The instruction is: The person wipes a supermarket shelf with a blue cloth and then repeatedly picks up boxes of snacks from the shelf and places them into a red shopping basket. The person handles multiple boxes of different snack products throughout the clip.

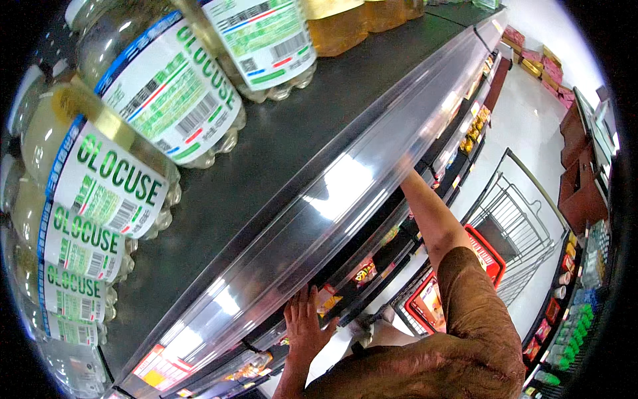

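My left hand point(304, 319) is raised to the clear plastic front rail point(279, 249) of a black store shelf point(259, 164), back towards me, fingers up and slightly apart, nothing visible in it. My right forearm point(428, 209) reaches to the same rail farther along. Only a blurred part of my right hand point(405, 163) shows there; the fingers are hidden, so what they hold cannot be told. On the shelf stand large clear plastic bottles point(164, 95) with white, green and blue printed labels. Bottles of amber liquid point(339, 30) stand behind them at the top.
A wire shopping cart point(518, 214) stands in the aisle behind my right arm. Red baskets point(491, 254) are close to my body. Lower shelves hold snack packets point(366, 272). Across the aisle are brown cabinets point(578, 199) and a shelf of green-capped bottles point(573, 329).
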`<state>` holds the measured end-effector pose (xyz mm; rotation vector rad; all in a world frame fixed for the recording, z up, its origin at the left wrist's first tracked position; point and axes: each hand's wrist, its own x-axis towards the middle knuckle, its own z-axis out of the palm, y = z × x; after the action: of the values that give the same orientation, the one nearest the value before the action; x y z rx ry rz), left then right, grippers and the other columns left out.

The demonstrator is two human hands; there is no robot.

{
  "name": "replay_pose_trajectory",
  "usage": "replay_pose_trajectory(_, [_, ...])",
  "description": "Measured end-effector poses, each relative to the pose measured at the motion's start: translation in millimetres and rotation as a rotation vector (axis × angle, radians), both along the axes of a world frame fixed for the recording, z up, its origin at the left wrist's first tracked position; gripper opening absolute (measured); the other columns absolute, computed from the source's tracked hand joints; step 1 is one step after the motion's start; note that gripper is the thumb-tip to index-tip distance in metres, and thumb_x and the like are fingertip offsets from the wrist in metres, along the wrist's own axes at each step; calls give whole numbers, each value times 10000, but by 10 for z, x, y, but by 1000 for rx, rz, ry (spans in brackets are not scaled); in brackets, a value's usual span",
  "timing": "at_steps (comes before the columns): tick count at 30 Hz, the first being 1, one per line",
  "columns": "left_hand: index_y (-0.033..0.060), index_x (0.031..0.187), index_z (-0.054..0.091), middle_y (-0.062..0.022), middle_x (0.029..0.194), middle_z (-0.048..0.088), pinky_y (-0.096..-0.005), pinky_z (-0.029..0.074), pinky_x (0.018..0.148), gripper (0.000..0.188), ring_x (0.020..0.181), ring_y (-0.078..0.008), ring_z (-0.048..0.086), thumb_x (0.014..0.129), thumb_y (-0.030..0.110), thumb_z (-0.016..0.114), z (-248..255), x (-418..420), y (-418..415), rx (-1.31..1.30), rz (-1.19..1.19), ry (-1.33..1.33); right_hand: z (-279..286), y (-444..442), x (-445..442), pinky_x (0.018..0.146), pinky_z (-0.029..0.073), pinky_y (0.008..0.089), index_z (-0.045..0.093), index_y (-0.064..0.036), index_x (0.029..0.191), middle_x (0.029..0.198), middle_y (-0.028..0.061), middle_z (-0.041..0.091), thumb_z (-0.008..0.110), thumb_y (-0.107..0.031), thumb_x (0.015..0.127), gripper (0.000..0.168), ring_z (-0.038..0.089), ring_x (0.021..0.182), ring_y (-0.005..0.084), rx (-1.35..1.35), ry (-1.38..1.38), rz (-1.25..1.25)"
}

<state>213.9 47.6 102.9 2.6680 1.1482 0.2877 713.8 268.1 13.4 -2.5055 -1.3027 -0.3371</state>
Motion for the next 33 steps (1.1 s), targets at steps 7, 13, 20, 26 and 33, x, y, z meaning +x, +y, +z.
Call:
replay_pose_trajectory(7, [16,1576,315,-217,1608,350,-569,278,1178,979,1454,-413,365,828,455,768,-50,80,-14,-16,-24,-27,-471,157,-383,1162,348,526,593,-98,1377,1404,123,599,488,-366,1012,465,529,1301,319,485,497,246])
replay_pose_trajectory(13, [28,1582,310,-226,1626,319,-566,238,1209,988,1494,-412,313,809,432,774,-65,-27,-16,-41,22,-29,72,-236,-2277,1021,473,501,714,-115,1169,1216,127,700,526,-320,989,332,626,1164,340,98,-105,555])
replay_pose_trajectory(20, [22,1576,310,-240,1624,307,-565,253,1202,978,1491,-413,312,792,346,797,-87,-75,-16,-6,0,-121,495,-576,-3641,1083,418,520,716,-70,1093,1184,141,706,496,-295,1015,325,627,1165,360,48,158,778])
replay_pose_trajectory(26, [32,1572,319,-216,1626,316,-541,244,1217,967,1502,-374,311,790,323,807,-114,-59,-29,7,6,-71,687,-739,-3649,1248,179,525,633,-95,1306,1369,137,619,464,-333,1043,392,489,1363,337,-138,232,984])
replay_pose_trajectory(33, [37,1586,304,-196,1638,311,-528,238,1222,977,1509,-359,309,791,308,802,-125,-94,-13,29,-7,-54,1009,-1190,-3059,1277,106,522,420,-167,1563,1677,77,306,434,-486,1067,590,232,1566,273,-391,243,985])
